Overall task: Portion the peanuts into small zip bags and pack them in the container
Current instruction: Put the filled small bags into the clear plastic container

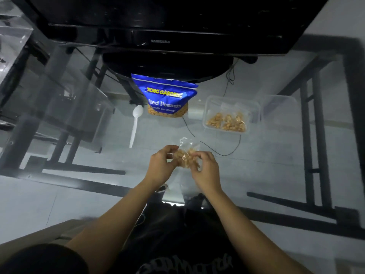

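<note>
Left hand (pixel 161 167): you grip the bag (pixel 187 155) on its left side
Right hand (pixel 205 171): you pinch its right side
Bag: holds peanuts, between your hands
Container (pixel 209 103): beyond your right hand, filled bags (pixel 227 121) inside
Pack (pixel 167 95): straight beyond both hands

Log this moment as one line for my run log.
left hand: grips zip bag | right hand: grips same bag | container: filled bags inside | spoon: lying left of peanut pack
</note>
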Tool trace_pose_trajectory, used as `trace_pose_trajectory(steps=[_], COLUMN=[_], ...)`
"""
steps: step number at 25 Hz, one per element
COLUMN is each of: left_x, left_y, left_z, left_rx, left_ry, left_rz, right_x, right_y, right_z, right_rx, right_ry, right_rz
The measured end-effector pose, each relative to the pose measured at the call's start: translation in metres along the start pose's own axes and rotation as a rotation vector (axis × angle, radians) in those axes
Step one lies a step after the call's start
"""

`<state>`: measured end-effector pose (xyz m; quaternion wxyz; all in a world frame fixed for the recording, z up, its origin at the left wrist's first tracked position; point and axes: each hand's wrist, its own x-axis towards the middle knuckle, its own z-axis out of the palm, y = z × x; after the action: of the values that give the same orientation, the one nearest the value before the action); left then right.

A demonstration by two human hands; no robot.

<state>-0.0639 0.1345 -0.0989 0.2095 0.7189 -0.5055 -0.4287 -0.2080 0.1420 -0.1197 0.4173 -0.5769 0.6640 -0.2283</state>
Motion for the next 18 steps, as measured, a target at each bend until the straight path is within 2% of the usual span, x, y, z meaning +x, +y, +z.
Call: trace_pose_trajectory(steps=[7, 10, 14, 18], left_x=[-0.012, -0.013, 0.025, 0.084], left_y=[0.026, 0.048, 0.098, 0.125], left_z=[0.053, 0.058, 0.044, 0.049], left_rx=[0.0, -0.007, -0.099, -0.138], left_ry=[-0.19, -0.154, -0.03, -0.023], left_rz=[0.063, 0.134, 0.285, 0.098], right_x=[-0.029, -0.03, 0.018, 0.083], right_y=[0.054, 0.05, 0.018, 0.007], right_z=[-0.054, -0.075, -0.117, -0.136], right_rx=[0.117, 0.178, 0.199, -0.006], right_ry=[0.078, 0.12, 0.245, 0.198], right_rz=[0.072, 0.068, -0.034, -0.015])
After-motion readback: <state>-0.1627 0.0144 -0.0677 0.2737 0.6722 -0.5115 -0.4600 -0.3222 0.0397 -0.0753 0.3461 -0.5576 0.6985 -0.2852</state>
